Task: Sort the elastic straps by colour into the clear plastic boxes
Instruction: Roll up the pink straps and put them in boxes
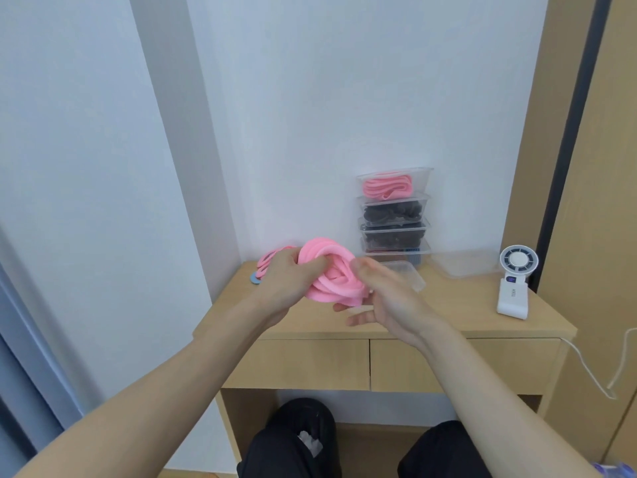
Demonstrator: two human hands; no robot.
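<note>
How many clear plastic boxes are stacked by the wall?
4. The top clear plastic box holds pink elastic straps; the second box and third box hold black straps; the bottom box's contents are unclear. None looks hidden.

One view only: head-worn wide-angle, facing forward and down, close over the counter (465,305); wall (310,98) at 12 o'clock, knees (296,439) at 6 o'clock.

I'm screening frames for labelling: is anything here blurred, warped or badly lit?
Head view: wide-angle distortion tilts the wall corner; light is soft and even, without glare or hard shadows; the right hand and the pink straps gripped by the left hand look slightly smeared; the empty clear box nearly vanishes against the wall.
</note>
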